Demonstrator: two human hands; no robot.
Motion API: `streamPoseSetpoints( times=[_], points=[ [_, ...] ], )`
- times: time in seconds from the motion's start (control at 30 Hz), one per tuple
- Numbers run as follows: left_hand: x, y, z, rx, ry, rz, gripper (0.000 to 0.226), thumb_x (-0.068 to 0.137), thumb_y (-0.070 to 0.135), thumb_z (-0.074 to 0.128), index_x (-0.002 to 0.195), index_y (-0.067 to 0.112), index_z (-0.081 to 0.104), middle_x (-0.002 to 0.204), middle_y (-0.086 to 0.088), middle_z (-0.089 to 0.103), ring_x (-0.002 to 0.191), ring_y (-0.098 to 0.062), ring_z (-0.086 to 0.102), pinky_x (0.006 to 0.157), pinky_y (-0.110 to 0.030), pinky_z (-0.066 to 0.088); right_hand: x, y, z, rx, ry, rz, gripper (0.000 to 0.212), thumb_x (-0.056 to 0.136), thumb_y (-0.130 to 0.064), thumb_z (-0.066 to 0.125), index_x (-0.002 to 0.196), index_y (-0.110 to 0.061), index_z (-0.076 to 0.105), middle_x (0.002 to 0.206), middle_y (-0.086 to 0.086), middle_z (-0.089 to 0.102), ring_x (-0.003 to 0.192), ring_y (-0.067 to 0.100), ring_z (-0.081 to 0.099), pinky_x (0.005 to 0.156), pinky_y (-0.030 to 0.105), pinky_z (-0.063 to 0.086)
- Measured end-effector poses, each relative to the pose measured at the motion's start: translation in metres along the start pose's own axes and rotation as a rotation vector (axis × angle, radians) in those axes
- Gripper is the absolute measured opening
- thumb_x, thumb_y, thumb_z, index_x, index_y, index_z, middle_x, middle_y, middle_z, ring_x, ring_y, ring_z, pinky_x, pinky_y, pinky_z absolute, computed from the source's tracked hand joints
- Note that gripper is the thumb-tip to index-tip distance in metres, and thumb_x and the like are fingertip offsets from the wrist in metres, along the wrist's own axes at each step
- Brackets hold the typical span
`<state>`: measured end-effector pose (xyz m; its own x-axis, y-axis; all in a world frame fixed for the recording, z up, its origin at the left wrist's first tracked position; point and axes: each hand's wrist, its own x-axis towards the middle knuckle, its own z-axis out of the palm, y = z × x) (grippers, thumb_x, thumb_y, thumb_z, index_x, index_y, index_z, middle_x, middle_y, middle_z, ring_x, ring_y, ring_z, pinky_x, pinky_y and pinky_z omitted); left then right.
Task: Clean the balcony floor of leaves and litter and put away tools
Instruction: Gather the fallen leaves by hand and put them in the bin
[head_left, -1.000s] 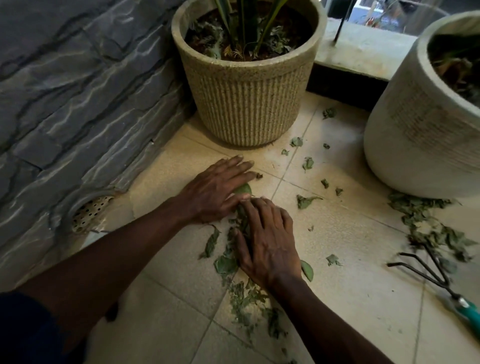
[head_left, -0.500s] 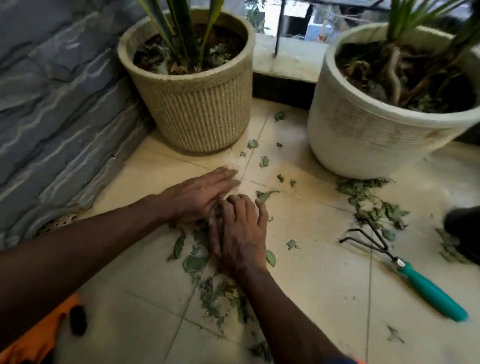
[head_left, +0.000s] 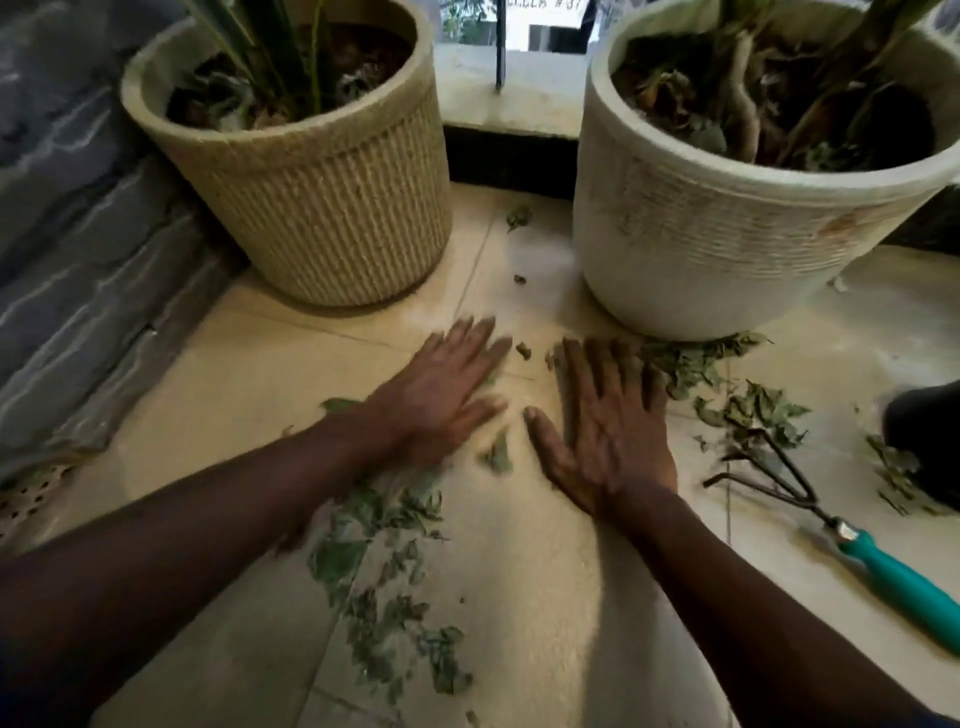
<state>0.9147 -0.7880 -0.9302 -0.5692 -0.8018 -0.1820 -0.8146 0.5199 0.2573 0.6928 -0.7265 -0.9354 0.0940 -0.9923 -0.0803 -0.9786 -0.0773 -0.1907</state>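
My left hand (head_left: 441, 395) lies flat on the beige tile floor (head_left: 260, 374) with straight fingers, blurred by motion. Beside it my right hand (head_left: 608, 426) presses flat on the tiles, fingers spread, its outer edge touching the leaf pile (head_left: 691, 364) at the foot of the white pot. A trail of dry green leaves (head_left: 379, 566) runs under and behind my left wrist. One leaf (head_left: 498, 457) lies between the hands. A hand rake with a teal handle (head_left: 898, 582) lies on the floor to the right, its dark prongs among leaves.
A ribbed beige plant pot (head_left: 332, 208) stands at the back left against the dark stone wall (head_left: 78, 249). A larger white pot (head_left: 727, 249) stands at the back right. A floor drain (head_left: 26, 499) sits at the left edge. A dark shoe-like shape (head_left: 930, 431) and more leaves are at the far right.
Both hands left the gathered leaf trail, moved forward and right, and spread apart flat on the tiles. The view shifted right, so the white pot is nearer.
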Motion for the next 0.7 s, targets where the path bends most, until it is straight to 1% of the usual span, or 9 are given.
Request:
streamPoseSetpoints(
  times=[0.1,0.17,0.23,0.37,0.4,0.47,0.53,0.6,0.7],
  points=[
    [-0.004,-0.001,-0.01,-0.095,0.106,0.037,0.07,0.105,0.056,0.034,0.166,0.028,0.018,0.175,-0.003,0.003,0.161,-0.019,0.001,0.129,-0.041,0.003,0.002,0.001,-0.001,0.012,-0.026,0.009,0.085,0.096,-0.076,0.013,0.165,-0.029,-0.003,0.173,0.007,-0.002,0.159,0.032,-0.007,0.126,0.058,-0.001],
    [0.038,-0.001,-0.026,-0.078,0.179,-0.077,0.071,0.105,0.058,0.039,0.166,0.031,0.014,0.175,0.001,0.0,0.161,-0.018,0.0,0.128,-0.041,0.005,0.003,0.001,-0.002,0.025,-0.034,0.004,0.085,0.096,-0.076,0.015,0.165,-0.03,-0.004,0.174,0.006,-0.005,0.159,0.031,-0.011,0.126,0.057,-0.004],
    [0.096,-0.007,-0.04,-0.044,0.177,-0.215,0.077,0.103,0.06,0.043,0.166,0.031,0.008,0.175,0.001,-0.004,0.161,-0.021,-0.003,0.128,-0.042,0.006,0.003,0.001,-0.003,0.046,-0.031,0.005,0.085,0.096,-0.075,0.018,0.165,-0.029,-0.003,0.174,0.006,-0.006,0.159,0.029,-0.012,0.127,0.056,-0.005],
    [0.179,-0.021,-0.047,-0.01,0.13,-0.358,0.077,0.105,0.058,0.039,0.166,0.019,0.012,0.174,-0.01,0.006,0.161,-0.031,0.005,0.129,-0.05,0.012,0.006,0.002,-0.001,0.052,-0.012,0.011,0.083,0.099,-0.072,0.02,0.165,-0.028,-0.002,0.174,0.005,-0.004,0.159,0.028,-0.01,0.127,0.056,-0.002],
    [0.181,-0.019,-0.045,-0.002,0.121,-0.334,0.075,0.105,0.056,0.038,0.165,0.017,0.014,0.173,-0.011,0.011,0.16,-0.033,0.009,0.129,-0.051,0.015,0.006,0.003,-0.001,0.054,-0.014,0.011,0.081,0.1,-0.07,0.019,0.165,-0.028,-0.001,0.174,0.005,-0.004,0.159,0.027,-0.01,0.127,0.056,-0.002],
    [0.162,-0.011,-0.04,0.004,0.102,-0.177,0.069,0.107,0.054,0.034,0.164,0.02,0.016,0.172,-0.009,0.017,0.159,-0.032,0.014,0.127,-0.049,0.018,0.007,0.004,-0.001,0.069,-0.01,0.013,0.078,0.102,-0.066,0.018,0.165,-0.025,0.001,0.174,0.005,-0.001,0.159,0.027,-0.008,0.127,0.055,-0.001],
    [0.115,-0.002,-0.031,0.02,0.018,0.021,0.069,0.108,0.057,0.024,0.167,0.026,0.006,0.175,-0.003,0.004,0.161,-0.024,0.001,0.129,-0.044,0.008,0.006,0.004,-0.002,0.086,0.007,0.022,0.075,0.104,-0.063,0.017,0.165,-0.023,0.005,0.173,0.007,0.004,0.159,0.028,-0.003,0.128,0.054,0.001],
    [0.056,0.002,-0.017,0.041,-0.077,0.18,0.07,0.109,0.056,0.022,0.167,0.026,-0.003,0.174,-0.002,-0.007,0.16,-0.018,-0.011,0.13,-0.041,0.0,0.004,0.004,-0.002,0.078,0.022,0.028,0.072,0.105,-0.06,0.017,0.165,-0.021,0.005,0.173,0.008,0.006,0.159,0.029,0.001,0.128,0.054,0.003],
    [-0.022,-0.001,-0.003,-0.017,-0.134,0.343,0.069,0.111,0.05,0.03,0.167,0.024,0.0,0.175,0.002,-0.007,0.16,-0.014,-0.013,0.13,-0.042,0.001,0.003,0.005,-0.003,0.08,0.022,0.018,0.071,0.105,-0.06,0.016,0.165,-0.023,0.005,0.173,0.009,0.008,0.159,0.029,0.001,0.128,0.054,0.004]
  ],
)
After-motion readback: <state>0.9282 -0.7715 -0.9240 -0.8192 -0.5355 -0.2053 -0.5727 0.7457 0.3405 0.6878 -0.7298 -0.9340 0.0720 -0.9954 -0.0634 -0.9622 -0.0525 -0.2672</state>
